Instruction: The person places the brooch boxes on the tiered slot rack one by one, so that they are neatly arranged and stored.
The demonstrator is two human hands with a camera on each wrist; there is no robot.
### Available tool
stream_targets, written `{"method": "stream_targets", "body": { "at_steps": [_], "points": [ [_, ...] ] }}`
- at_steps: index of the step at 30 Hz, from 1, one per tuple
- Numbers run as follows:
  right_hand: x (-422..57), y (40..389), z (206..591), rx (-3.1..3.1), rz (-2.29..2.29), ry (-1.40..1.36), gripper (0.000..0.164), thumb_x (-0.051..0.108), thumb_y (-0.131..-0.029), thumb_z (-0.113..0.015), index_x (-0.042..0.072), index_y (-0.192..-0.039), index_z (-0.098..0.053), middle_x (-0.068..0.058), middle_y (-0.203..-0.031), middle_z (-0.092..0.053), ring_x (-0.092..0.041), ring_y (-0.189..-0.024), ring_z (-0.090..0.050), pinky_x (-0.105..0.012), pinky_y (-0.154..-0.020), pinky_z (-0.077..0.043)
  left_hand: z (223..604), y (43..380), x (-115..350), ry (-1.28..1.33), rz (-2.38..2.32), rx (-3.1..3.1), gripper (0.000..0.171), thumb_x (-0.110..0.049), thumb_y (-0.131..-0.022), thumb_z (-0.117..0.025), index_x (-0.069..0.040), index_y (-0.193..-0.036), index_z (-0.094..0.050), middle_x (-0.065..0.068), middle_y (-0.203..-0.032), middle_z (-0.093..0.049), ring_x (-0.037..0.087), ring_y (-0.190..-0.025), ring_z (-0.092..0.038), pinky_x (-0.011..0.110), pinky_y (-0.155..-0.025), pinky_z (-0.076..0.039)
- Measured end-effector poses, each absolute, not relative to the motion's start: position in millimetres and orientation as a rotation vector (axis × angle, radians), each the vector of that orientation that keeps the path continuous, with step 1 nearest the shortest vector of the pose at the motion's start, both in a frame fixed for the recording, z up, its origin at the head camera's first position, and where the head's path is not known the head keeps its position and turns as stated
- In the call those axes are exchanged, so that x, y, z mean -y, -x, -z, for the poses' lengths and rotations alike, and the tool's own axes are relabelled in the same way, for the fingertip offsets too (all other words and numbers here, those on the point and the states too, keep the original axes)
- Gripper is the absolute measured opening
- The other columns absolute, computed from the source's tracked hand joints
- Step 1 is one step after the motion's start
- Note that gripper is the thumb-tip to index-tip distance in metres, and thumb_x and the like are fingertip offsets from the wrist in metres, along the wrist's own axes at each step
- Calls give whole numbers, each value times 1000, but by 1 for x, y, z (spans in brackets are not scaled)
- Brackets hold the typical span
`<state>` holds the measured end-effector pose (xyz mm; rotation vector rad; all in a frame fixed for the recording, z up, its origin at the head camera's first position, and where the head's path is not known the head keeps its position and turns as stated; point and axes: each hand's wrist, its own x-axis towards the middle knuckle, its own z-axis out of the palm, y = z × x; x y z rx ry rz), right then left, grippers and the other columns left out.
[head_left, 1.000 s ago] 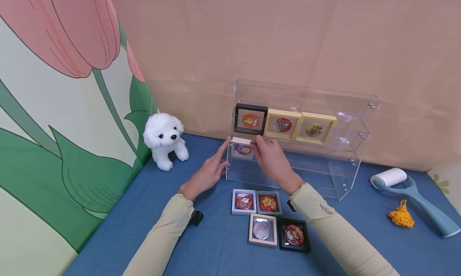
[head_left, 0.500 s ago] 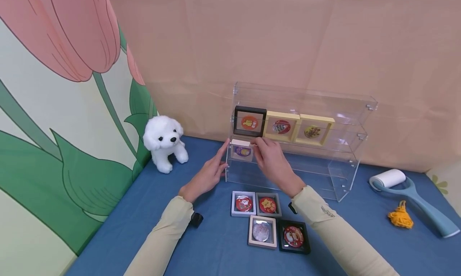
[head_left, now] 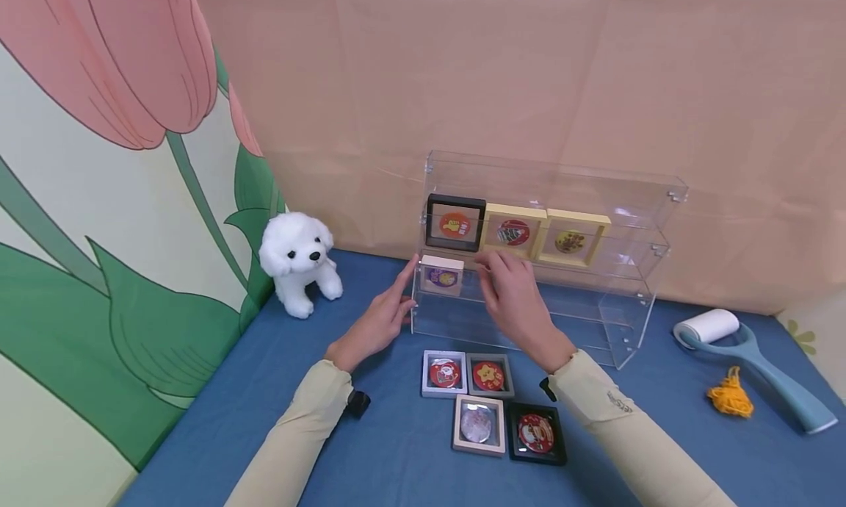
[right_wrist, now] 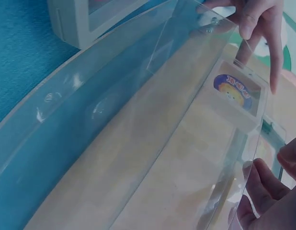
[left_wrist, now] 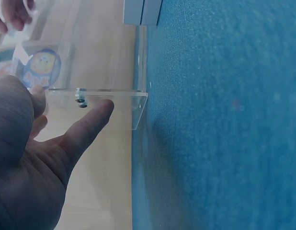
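Note:
A clear acrylic display rack point(head_left: 542, 338) stands on the blue cloth. My left hand point(head_left: 378, 319) rests against its left end panel, fingers extended; in the left wrist view the thumb point(left_wrist: 90, 124) lies along the panel's edge. A small white display frame point(head_left: 441, 275) with a purple-and-yellow badge stands at the left end of the middle tier. Just right of that frame, my right hand point(head_left: 518, 301) hovers with loosely bent fingers and holds nothing. On the tier above are a black frame point(head_left: 456, 223) and two pale yellow frames point(head_left: 515, 231), each with a round badge.
Several framed badges lie in front of the rack, among them a white frame point(head_left: 444, 375) and a black frame point(head_left: 537, 433). A white plush dog point(head_left: 300, 264) sits at left. On the right are a blue-handled lint roller point(head_left: 753, 353) and an orange yarn bundle point(head_left: 730, 397).
My right hand has let go of the white frame and drawn a little to the right. The frame stays on the middle tier. My left hand keeps its place on the rack's side.

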<state>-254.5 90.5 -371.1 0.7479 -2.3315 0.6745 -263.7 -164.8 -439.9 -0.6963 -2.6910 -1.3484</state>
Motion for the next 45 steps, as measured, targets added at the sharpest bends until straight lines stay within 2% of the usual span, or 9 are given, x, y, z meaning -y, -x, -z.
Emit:
{"method": "stream_targets", "body": {
  "at_steps": [10,17,25,30,35,45],
  "points": [
    [-100,243,369,2284,-653,-755,18,5,-97,-65,5,-115,-65,-11,-109,-62,-29,-106,-56,-47,-92,-44,440,264,165,704,1344,2683,96,-2,-104,-53,-55,-157,5,2,-168,-17,29,-119,-62,37,-88,-59],
    [-110,233,367,2315,-727,-736,19,5,-97,-66,4,-116,-64,-10,-112,-63,-27,-106,-56,-51,-99,-44,439,265,166,717,1334,2685,96,0,-104,-52,-54,-157,7,1,-168,-15,31,-121,-61,36,-88,-59],
    [-123,215,372,2343,-749,-779,18,5,-97,-66,4,-114,-65,-9,-111,-64,-26,-102,-59,-49,-93,-49,437,263,167,704,1332,2691,94,-2,-105,-52,-53,-157,6,2,-168,-15,31,-122,-61,36,-89,-59],
    [-132,203,378,2403,-741,-790,23,6,-97,-67,5,-119,-66,-8,-114,-64,-25,-105,-60,-49,-92,-54,437,263,167,695,1347,2697,95,-1,-104,-52,-55,-156,7,1,-168,-14,31,-123,-60,37,-89,-58],
    [-143,191,385,2459,-723,-818,29,9,-97,-68,7,-126,-65,-6,-117,-64,-21,-106,-60,-45,-90,-58,438,264,167,693,1341,2695,96,-1,-104,-53,-55,-156,7,2,-168,-15,33,-124,-60,38,-89,-58],
    [-165,167,395,2526,-705,-803,29,14,-98,-69,9,-126,-65,-3,-117,-65,-19,-107,-62,-45,-85,-59,439,264,165,688,1340,2703,95,-3,-105,-52,-56,-156,7,0,-169,-13,34,-124,-59,40,-90,-58]
  ]
}}
